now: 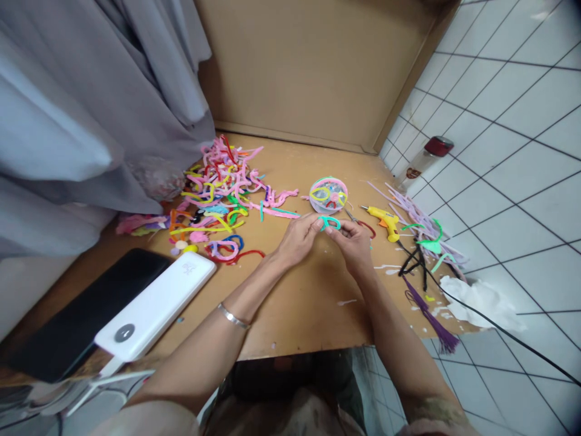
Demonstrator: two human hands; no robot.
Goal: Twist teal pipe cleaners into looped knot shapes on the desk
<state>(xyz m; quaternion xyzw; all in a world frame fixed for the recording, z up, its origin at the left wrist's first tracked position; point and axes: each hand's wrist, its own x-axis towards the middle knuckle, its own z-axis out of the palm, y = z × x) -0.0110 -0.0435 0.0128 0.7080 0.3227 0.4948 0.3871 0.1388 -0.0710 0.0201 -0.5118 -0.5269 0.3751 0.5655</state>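
Observation:
Over the middle of the table, my left hand (303, 235) and my right hand (356, 240) pinch a teal pipe cleaner (334, 222) bent into loops. The left fingers grip its left side, and the right thumb and fingers close on its right end. Just beyond them sits a round clear container (327, 197) with pink and yellow pipe-cleaner loops on top. Red-handled scissors (367, 229) lie by my right hand, partly hidden by it. A yellow hot glue gun (385, 221) rests farther right.
Colourful pipe cleaners (222, 181) heap at the back left. A white power bank (157, 306) and a black phone-like slab (91, 315) lie front left. Lilac pipe cleaners (420, 224), a purple tassel (433, 321), crumpled white tissue (479, 300) and a red-capped bottle (424, 160) are on the right.

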